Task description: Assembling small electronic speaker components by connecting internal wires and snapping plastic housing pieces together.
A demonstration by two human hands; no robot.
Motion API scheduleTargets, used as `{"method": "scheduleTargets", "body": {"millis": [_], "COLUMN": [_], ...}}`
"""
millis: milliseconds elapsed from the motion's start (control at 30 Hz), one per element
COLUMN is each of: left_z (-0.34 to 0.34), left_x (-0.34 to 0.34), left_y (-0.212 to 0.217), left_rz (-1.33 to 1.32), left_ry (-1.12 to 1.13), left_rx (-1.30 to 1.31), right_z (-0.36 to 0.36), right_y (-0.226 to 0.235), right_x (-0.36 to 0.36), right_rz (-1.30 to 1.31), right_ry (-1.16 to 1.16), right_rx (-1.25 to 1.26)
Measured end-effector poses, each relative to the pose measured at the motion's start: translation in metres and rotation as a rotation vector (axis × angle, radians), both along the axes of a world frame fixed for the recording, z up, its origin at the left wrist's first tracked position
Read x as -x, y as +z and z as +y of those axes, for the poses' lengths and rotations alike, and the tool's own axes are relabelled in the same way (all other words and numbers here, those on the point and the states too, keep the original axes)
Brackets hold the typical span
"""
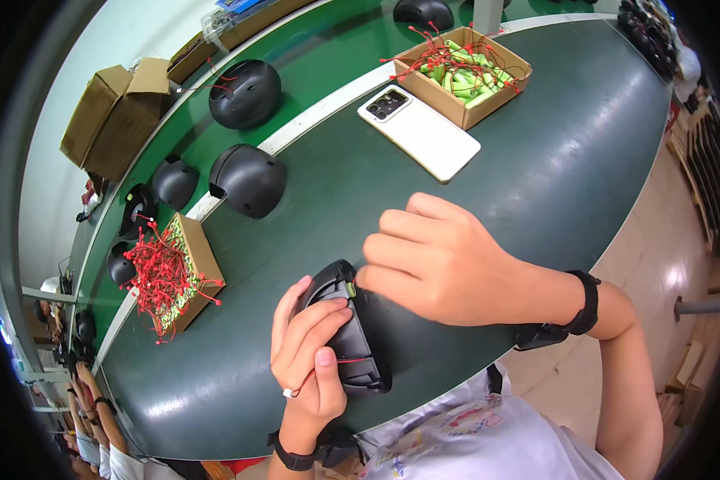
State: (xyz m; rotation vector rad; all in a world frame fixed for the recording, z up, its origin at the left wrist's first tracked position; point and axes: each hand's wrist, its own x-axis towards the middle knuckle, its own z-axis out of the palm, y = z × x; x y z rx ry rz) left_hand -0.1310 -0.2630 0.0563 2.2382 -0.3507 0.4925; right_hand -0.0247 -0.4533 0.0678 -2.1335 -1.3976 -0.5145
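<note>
My left hand point(306, 352) is closed round a black plastic shell point(360, 374), steadying it tilted above the green table. A small green part point(351, 290) shows at the shell's upper end. A thin red wire point(352, 361) crosses its lower part, and a small white connector point(289, 393) hangs beside my left thumb. My right hand point(432, 260) is curled, knuckles up, with its fingertips at the shell's upper end beside the green part. Whatever those fingertips may pinch is hidden behind the hand.
Left stands a carton point(204, 260) of red-wired green pieces; another carton point(488, 100) of them stands at the back. A white phone point(432, 140) lies beside it. Black rounded shells point(252, 180) sit on and beyond the pale rail. Co-workers' arms point(108, 420) show at far left.
</note>
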Motion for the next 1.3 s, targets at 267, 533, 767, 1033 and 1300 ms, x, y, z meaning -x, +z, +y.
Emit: {"method": "scheduleTargets", "body": {"millis": [267,533,767,1033,1300], "left_z": [-0.001,0.000,-0.004,-0.006,-0.005], "left_x": [0.004,0.007,-0.001,-0.002,-0.002], "left_y": [0.010,0.012,0.014,0.008,0.007], "left_rz": [0.161,0.249,0.249,0.189,0.205], "left_ry": [-0.052,-0.043,-0.077,-0.049,-0.052], "left_rx": [-0.022,0.004,0.014,0.061,0.085], "right_z": [0.027,0.023,0.020,0.009,0.013], "right_y": [0.001,0.001,-0.001,-0.038,-0.048], "right_x": [-0.002,-0.023,-0.031,-0.039,-0.031], "right_rz": [-0.238,-0.003,0.325,1.264,1.515], "right_ry": [0.304,0.376,0.468,0.626,0.740], "right_rx": [-0.189,-0.279,-0.315,-0.237,-0.335]}}
